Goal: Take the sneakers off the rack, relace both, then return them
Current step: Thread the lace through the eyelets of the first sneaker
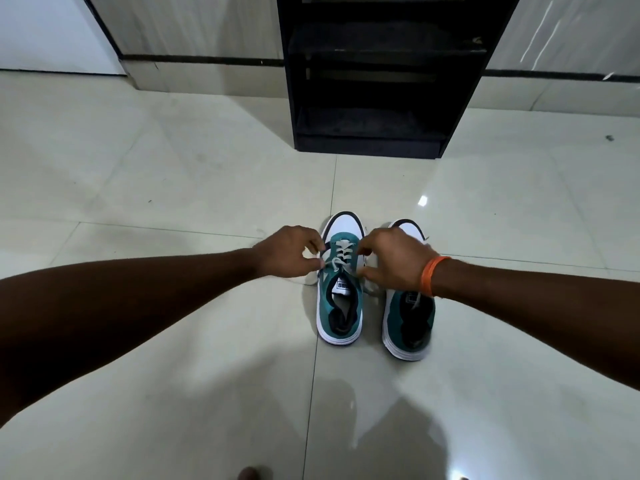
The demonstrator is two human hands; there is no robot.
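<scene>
Two teal and white sneakers stand side by side on the floor, toes pointing away from me. The left sneaker (341,299) has a white lace (341,252) crossed over its tongue. My left hand (289,252) pinches the lace end at the shoe's left side. My right hand (394,259), with an orange band at the wrist, pinches the lace at the shoe's right side. It partly hides the front of the right sneaker (410,320). The black shoe rack (375,81) stands beyond the shoes, and its visible shelves hold nothing.
Glossy pale floor tiles (173,188) spread all around. A wall with a dark skirting line (207,60) runs behind the rack. My toes (248,473) show at the bottom edge.
</scene>
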